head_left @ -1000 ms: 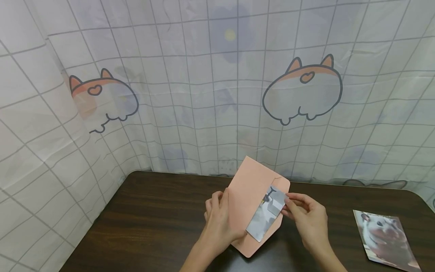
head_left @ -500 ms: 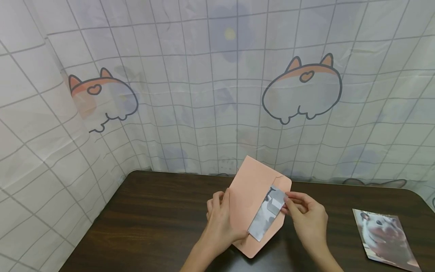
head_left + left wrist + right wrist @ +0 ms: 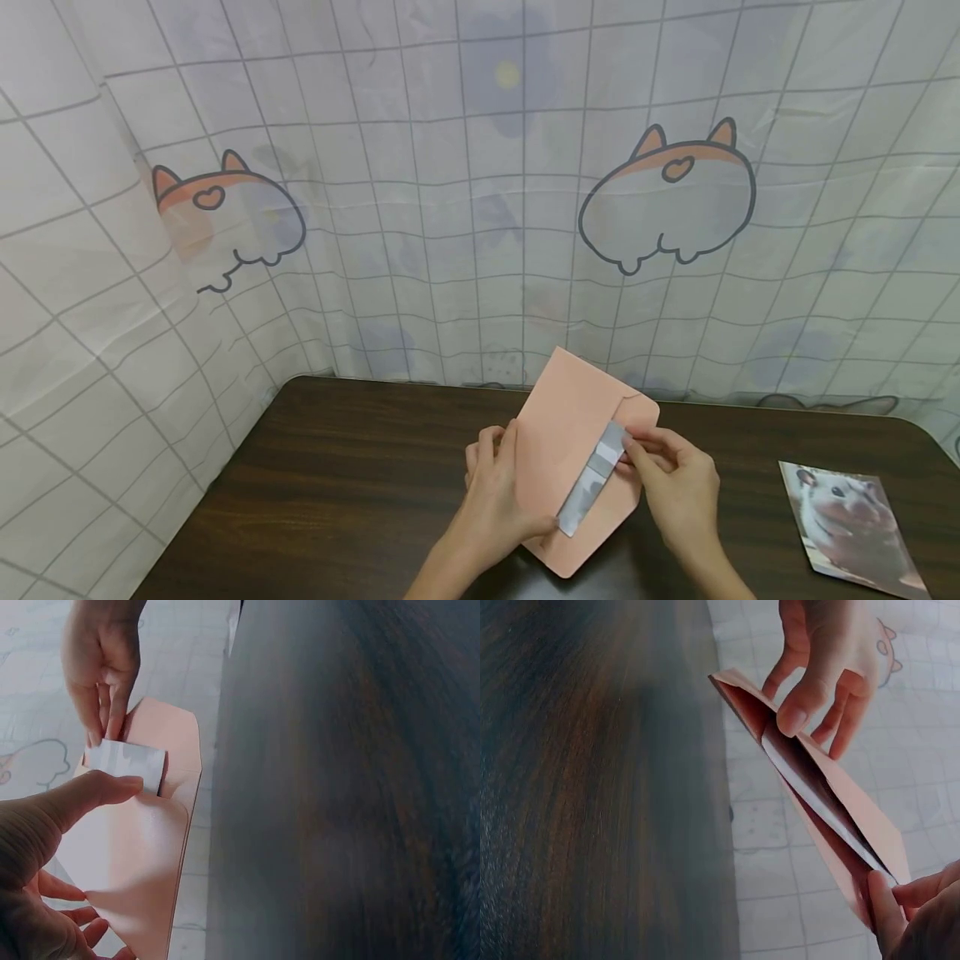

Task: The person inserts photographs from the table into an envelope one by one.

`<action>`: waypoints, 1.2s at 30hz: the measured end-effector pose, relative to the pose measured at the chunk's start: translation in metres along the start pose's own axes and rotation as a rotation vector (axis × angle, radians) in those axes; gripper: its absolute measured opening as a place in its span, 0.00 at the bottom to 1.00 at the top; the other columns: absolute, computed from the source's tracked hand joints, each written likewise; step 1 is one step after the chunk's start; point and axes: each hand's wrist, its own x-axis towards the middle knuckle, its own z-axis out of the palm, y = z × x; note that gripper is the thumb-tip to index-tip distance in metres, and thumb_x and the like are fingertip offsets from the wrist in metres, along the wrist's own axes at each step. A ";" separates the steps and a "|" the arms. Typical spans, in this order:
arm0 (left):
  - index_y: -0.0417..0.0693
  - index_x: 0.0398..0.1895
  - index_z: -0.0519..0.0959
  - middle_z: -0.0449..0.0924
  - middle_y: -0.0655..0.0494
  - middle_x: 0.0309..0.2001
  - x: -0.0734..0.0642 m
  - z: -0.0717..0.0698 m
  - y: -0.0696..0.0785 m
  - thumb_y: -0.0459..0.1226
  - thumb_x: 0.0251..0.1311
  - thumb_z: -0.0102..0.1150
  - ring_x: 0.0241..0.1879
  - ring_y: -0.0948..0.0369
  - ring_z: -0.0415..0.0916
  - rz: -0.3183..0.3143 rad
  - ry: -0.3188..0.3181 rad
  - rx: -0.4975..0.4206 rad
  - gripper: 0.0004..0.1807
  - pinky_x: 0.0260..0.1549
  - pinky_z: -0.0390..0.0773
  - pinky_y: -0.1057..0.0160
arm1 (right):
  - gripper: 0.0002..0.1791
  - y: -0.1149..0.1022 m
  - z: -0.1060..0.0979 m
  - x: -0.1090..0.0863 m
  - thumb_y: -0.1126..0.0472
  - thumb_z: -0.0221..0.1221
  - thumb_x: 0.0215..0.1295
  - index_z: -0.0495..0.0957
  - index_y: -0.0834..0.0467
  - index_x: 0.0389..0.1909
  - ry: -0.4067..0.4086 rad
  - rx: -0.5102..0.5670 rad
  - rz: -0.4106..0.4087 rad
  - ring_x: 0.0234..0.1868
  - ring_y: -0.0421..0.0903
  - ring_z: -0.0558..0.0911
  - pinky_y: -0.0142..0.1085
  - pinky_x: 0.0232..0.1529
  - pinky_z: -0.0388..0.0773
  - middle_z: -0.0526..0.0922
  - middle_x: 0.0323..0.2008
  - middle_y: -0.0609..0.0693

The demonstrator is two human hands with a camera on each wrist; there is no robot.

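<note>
A pink envelope (image 3: 562, 425) is held tilted above the table, its flap side folded open toward the right. Partway inside its pocket sits a grey-and-white printed card (image 3: 588, 483), of which a narrow strip shows. My left hand (image 3: 491, 504) grips the envelope's left side, with the thumb (image 3: 112, 787) lying at the pocket's mouth and the fingers behind. The card's outer edge is pinched by my right hand (image 3: 675, 483) between thumb and fingers. From the right wrist view, the envelope's mouth (image 3: 769, 735) gapes around the card.
A picture card with a hamster (image 3: 851, 529) lies on the dark wooden table (image 3: 337, 483) at the right. Behind the table hangs a white gridded curtain (image 3: 450, 208) with corgi drawings, and it also runs along the left side.
The card has slid deeper into the envelope, so less of it shows. My left hand and the envelope have shifted slightly to the right. The hamster card has stayed put.
</note>
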 end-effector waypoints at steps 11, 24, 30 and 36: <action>0.33 0.80 0.58 0.61 0.40 0.69 0.000 0.000 0.003 0.38 0.36 0.87 0.66 0.42 0.57 -0.011 -0.039 -0.028 0.66 0.58 0.73 0.40 | 0.15 0.001 0.001 0.003 0.78 0.64 0.68 0.78 0.81 0.53 -0.016 0.141 0.076 0.27 0.36 0.88 0.31 0.35 0.86 0.87 0.27 0.41; 0.32 0.80 0.59 0.62 0.41 0.68 -0.003 0.003 0.007 0.39 0.36 0.89 0.67 0.43 0.58 0.011 -0.042 -0.019 0.66 0.58 0.75 0.42 | 0.15 0.000 0.001 0.003 0.78 0.63 0.69 0.78 0.82 0.53 -0.008 0.134 0.083 0.28 0.36 0.89 0.31 0.36 0.86 0.87 0.26 0.41; 0.32 0.80 0.59 0.62 0.41 0.68 -0.005 0.002 0.008 0.39 0.35 0.88 0.66 0.43 0.58 0.024 -0.034 -0.003 0.66 0.58 0.76 0.43 | 0.16 0.001 0.000 0.003 0.77 0.64 0.68 0.78 0.82 0.53 -0.007 0.123 0.055 0.28 0.35 0.89 0.30 0.35 0.85 0.88 0.27 0.40; 0.33 0.80 0.59 0.61 0.40 0.69 -0.005 0.002 0.009 0.37 0.34 0.87 0.65 0.44 0.58 0.028 -0.036 0.000 0.65 0.57 0.75 0.44 | 0.15 0.001 -0.003 0.004 0.77 0.65 0.67 0.80 0.82 0.51 -0.025 0.084 0.011 0.26 0.35 0.88 0.29 0.33 0.85 0.89 0.27 0.41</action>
